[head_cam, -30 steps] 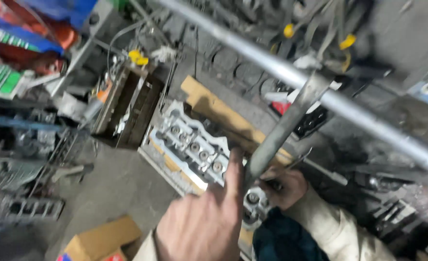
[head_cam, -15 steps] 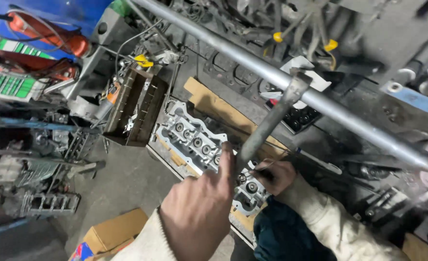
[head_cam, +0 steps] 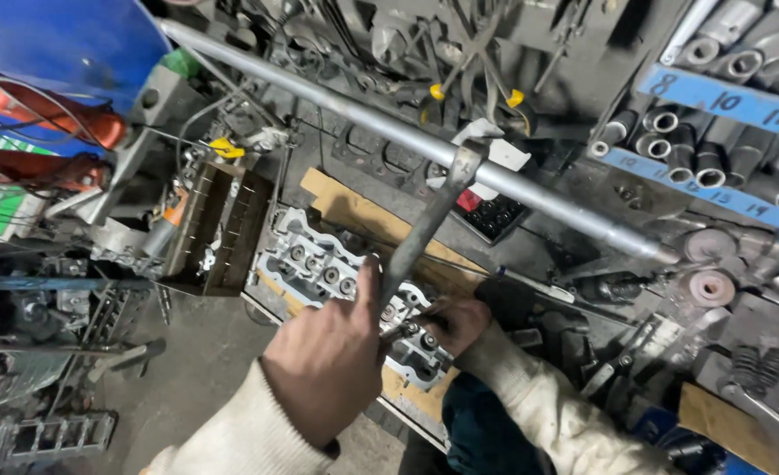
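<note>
Cylinder head (head_cam: pixel 336 277), pale metal with a row of round valve wells, lying on a cardboard sheet (head_cam: pixel 363 215) on the cluttered bench, at the middle of the view. Crossed above by a long silver pipe (head_cam: pixel 389 127) running from upper left down to the right. Hinged off that pipe, a flat grey lever bar (head_cam: pixel 424 220) slanting down to the near end of the head, partly blocking the view of the wells there. Just left of the head, a dark open-topped wooden box (head_cam: pixel 222 233) with thin rods inside. Upper right, racks of sockets behind blue strips (head_cam: pixel 715 92); pliers with yellow tips (head_cam: pixel 477 88) hanging on the back wall. Far left, orange cable (head_cam: pixel 51 119) coiled against a blue drum (head_cam: pixel 64 44). Lower left, bare grey floor with a small metal grille (head_cam: pixel 51 435).

Left hand (head_cam: pixel 328 365) in a cream sleeve, curled shut around the lower end of the lever bar, thumb raised along it, back of the hand hiding the near wells. Right hand (head_cam: pixel 460 325), also in a cream sleeve, resting on the head just right of the bar, fingers drawn together and pinching a small dark part at a valve well; kind of part too small to tell.
</note>
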